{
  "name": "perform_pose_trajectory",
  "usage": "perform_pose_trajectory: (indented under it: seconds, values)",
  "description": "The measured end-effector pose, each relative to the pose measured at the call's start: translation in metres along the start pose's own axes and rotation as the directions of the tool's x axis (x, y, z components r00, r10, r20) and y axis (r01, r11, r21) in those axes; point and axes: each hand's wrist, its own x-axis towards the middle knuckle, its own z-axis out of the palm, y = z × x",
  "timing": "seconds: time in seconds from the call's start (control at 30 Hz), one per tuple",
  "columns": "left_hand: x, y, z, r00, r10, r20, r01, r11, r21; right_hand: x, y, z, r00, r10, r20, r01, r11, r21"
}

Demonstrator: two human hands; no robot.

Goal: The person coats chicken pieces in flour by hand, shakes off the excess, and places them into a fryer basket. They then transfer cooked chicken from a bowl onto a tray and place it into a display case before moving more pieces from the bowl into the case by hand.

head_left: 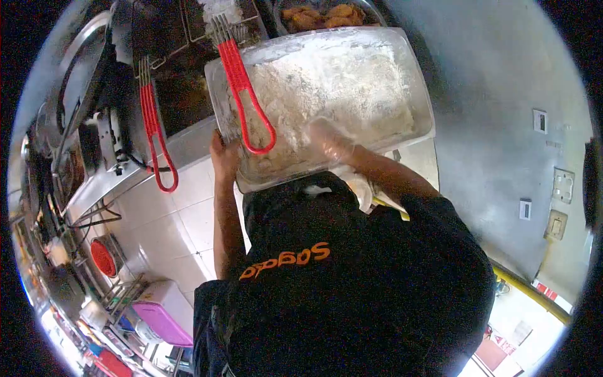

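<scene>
A clear plastic tub (414,94) of white flour (339,69) is in front of my body. My left hand (225,156) holds the tub's left side wall, with its fingertips partly hidden. My right hand (331,141), in a clear plastic glove, is down in the flour near the tub's close side. Its fingers are blurred and dusted over. A red fryer basket handle (242,94) juts over the tub's left part, just above my left hand. Farther left, a second red basket handle (154,129) hangs over the fryer's front edge.
Dark fryer wells (179,94) lie left of the tub. Behind it, a bowl holds browned fried pieces (323,16). A metal wall panel (490,119) rises at the right. Low on the left are a red round container (103,257) and a bin with a purple lid (162,323).
</scene>
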Motion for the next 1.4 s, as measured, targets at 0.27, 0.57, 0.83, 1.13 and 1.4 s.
perform_pose_trajectory:
  seconds: [0.27,0.57,0.83,1.13,1.4]
  values:
    - [-0.004,0.001,0.004,0.996,0.073,-0.058,-0.076,0.996,-0.054,0.011,-0.118,0.002,0.971,0.228,-0.073,-0.208,0.656,-0.725]
    - [0.000,0.005,0.003,0.996,-0.021,-0.089,0.023,0.999,0.023,0.003,-0.056,0.074,0.991,-0.133,0.002,0.095,0.697,-0.710]
    - [0.010,-0.025,-0.006,0.995,0.084,-0.057,-0.081,0.995,0.051,0.004,-0.102,0.050,0.979,-0.099,0.176,0.200,0.591,-0.782]
    - [0.002,-0.009,-0.001,0.998,0.055,-0.010,-0.055,0.996,-0.065,0.050,-0.126,0.031,0.983,0.149,0.106,-0.027,0.692,-0.721]
    - [-0.003,-0.020,0.007,0.991,0.024,-0.131,-0.061,0.955,-0.289,0.014,-0.042,0.079,0.937,-0.318,0.143,0.311,0.578,-0.754]
